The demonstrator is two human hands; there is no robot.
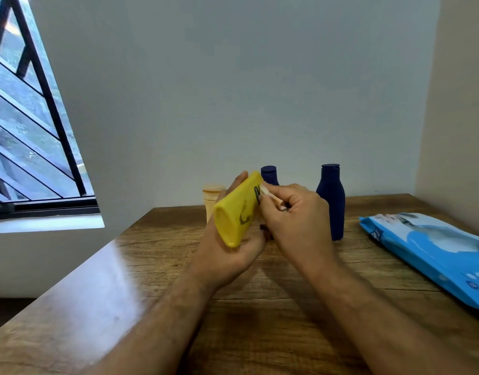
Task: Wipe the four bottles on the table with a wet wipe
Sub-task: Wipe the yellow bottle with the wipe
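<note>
My left hand (227,253) grips a yellow bottle (237,209), tilted with its base toward me, above the wooden table (124,266). My right hand (292,220) pinches a small white wet wipe (269,197) against the bottle's upper side. Behind my hands stand a cream bottle (212,197), a dark blue bottle (269,175) mostly hidden, and a second dark blue bottle (331,201) upright to the right.
A blue wet wipe pack (433,253) lies flat at the table's right edge. A wall rises just behind the bottles and another on the right. A barred window (30,125) is at the left, beyond the table's left edge.
</note>
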